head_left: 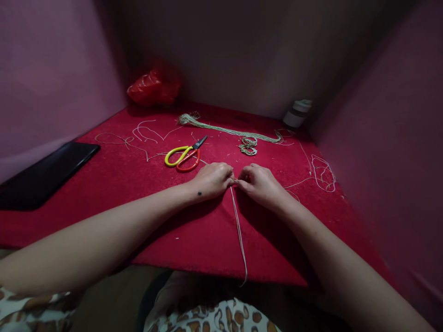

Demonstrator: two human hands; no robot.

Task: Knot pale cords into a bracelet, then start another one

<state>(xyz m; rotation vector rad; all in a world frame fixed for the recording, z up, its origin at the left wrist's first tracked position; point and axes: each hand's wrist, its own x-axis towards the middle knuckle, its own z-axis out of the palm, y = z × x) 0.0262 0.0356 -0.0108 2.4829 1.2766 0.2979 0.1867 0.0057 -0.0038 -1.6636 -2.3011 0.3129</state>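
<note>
My left hand (pixel 216 179) and my right hand (pixel 259 185) meet near the middle of the red-covered table, thumbs and fingers pinched on thin cord. Between them a short stretch of the cord shows, and pale loose strands of cord (pixel 237 219) hang from the left fingertips toward me, over the table's front edge. Whether there is a knot under the fingers is hidden. Just beyond my left hand lie scissors (pixel 187 157) with one yellow and one red handle. Past both hands rest small coiled braided cords (pixel 248 145) in green and white.
A long bundle of pale green cords (pixel 228 131) stretches across the back. Loose threads lie left and at the right (pixel 323 173). A black phone-like slab (pixel 48 173) is at the left edge, a red plastic bag (pixel 154 87) back left, a white-lidded container (pixel 297 113) back right. Walls enclose the table (pixel 204 249).
</note>
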